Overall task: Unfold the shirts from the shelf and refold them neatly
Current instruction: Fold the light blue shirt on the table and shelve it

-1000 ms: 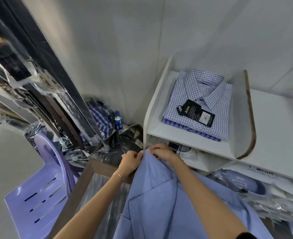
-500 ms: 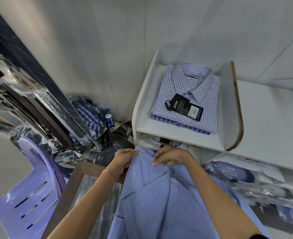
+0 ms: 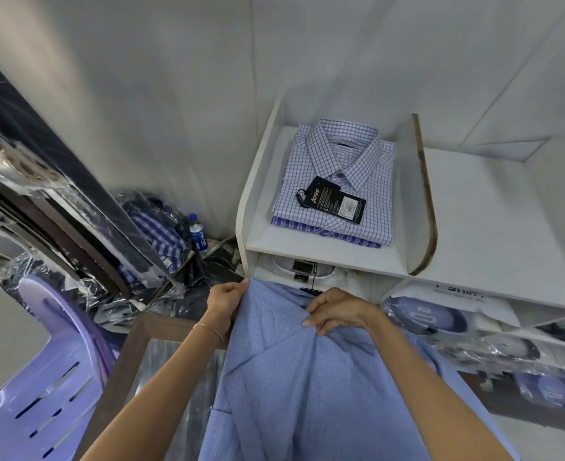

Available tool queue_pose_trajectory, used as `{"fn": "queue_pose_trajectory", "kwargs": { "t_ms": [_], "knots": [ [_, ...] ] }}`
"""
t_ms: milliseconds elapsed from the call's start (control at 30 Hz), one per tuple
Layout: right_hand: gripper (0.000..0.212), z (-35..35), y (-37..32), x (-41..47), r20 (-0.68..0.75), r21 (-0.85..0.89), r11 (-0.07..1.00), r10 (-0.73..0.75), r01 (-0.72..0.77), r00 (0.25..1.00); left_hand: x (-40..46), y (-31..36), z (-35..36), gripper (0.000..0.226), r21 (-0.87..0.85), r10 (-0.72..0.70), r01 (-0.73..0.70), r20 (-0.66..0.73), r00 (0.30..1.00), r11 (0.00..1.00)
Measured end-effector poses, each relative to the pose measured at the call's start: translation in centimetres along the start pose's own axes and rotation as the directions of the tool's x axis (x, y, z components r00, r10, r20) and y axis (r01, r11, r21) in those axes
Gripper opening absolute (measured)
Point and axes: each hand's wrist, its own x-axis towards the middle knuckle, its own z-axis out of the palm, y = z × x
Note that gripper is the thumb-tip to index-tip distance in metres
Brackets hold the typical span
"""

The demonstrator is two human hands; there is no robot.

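At lower centre, our left hand [image 3: 226, 299] and right hand [image 3: 336, 312] pinch the blue shirt [image 3: 307, 387], seemingly mid-refold; the checked shirts [image 3: 336, 181] at upper right lie folded.

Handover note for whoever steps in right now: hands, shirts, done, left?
Left hand: grip pinching the top left edge of the light blue shirt.
Right hand: fingers curled on a fold of the same shirt, near its top middle.
The shirt lies spread on the glass-topped table, partly folded, one panel lapped over.
Checked shirt with black tag sits folded on the white shelf, atop another folded one.
Done: the blue shirt is off the shelf.
Left: finish its folds, likely shelve it, then the rest.
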Motion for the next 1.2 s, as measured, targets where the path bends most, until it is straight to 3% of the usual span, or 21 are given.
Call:
{"fn": "queue_pose_trajectory", "kwargs": {
  "t_ms": [67,133,200,267,333,500,567,667,767,833,900,967,1133,1200],
  "knots": [
    [0.017,0.9,0.5,-0.4,-0.105,0.012,1.000,-0.022,0.023,0.994,-0.1,-0.3,0.0,0.028,0.039,0.053,-0.052,-0.034,0.998,0.998],
    [0.017,1.8,1.3,-0.7,-0.223,0.041,0.996,-0.065,0.076,0.973,-0.3,-0.5,-0.1,0.015,0.214,0.169,-0.158,-0.030,0.985,0.964],
    [0.017,2.6,2.1,-1.0,-0.386,0.018,0.990,-0.124,0.142,0.914,-1.2,-0.4,0.0,0.013,0.325,0.299,-0.280,-0.008,0.954,0.903],
    [0.021,3.2,2.8,-1.4,-0.538,-0.019,0.982,-0.167,0.186,0.826,-2.7,-0.2,0.3,0.016,0.329,0.447,-0.427,0.019,0.895,0.842],
    [0.020,3.9,3.2,-2.4,-0.589,0.008,0.974,-0.178,0.226,0.788,-4.0,-0.1,0.8,0.009,0.330,0.540,-0.534,0.082,0.837,0.778],
    [0.021,7.0,4.8,-5.3,-0.519,-0.006,0.973,-0.201,0.231,0.831,-6.0,-0.9,2.1,0.014,0.487,0.408,-0.603,0.452,0.793,0.632],
    [0.024,8.6,6.0,-6.5,-0.505,-0.004,0.977,-0.185,0.213,0.843,-6.4,-1.4,2.3,0.017,0.531,0.366,-0.630,0.524,0.769,0.566],
    [0.011,11.2,8.4,-9.1,-0.486,0.019,0.982,-0.155,0.187,0.860,-6.5,-1.5,1.8,0.034,0.490,0.290,-0.628,0.599,0.747,0.605],
    [0.032,14.5,11.1,-11.8,-0.453,0.043,0.987,-0.119,0.155,0.884,-6.9,-1.3,1.3,0.043,0.528,0.198,-0.712,0.721,0.664,0.462],
    [0.047,17.2,13.1,-12.6,-0.493,-0.032,0.991,-0.126,0.127,0.861,-7.4,-1.3,1.2,0.051,0.557,0.174,-0.755,0.752,0.635,0.346],
    [0.056,19.9,14.7,-12.6,-0.571,-0.163,0.982,-0.172,0.095,0.803,-7.6,-1.6,1.1,0.049,0.561,0.157,-0.736,0.745,0.648,0.378],
    [0.059,22.1,15.7,-12.1,-0.651,-0.236,0.969,-0.210,0.068,0.729,-7.7,-1.7,1.1,0.043,0.564,0.088,-0.650,0.717,0.691,0.510],
    [0.025,25.7,15.7,-10.3,-0.875,-0.227,0.970,-0.242,0.085,0.420,-8.7,-1.7,-0.4,0.033,0.491,-0.025,-0.448,0.694,0.719,0.747],
    [0.023,26.6,15.4,-10.0,-0.921,-0.215,0.974,-0.226,0.070,0.316,-8.7,-1.5,-0.6,0.029,0.469,-0.070,-0.356,0.677,0.733,0.808]
  ]
}}
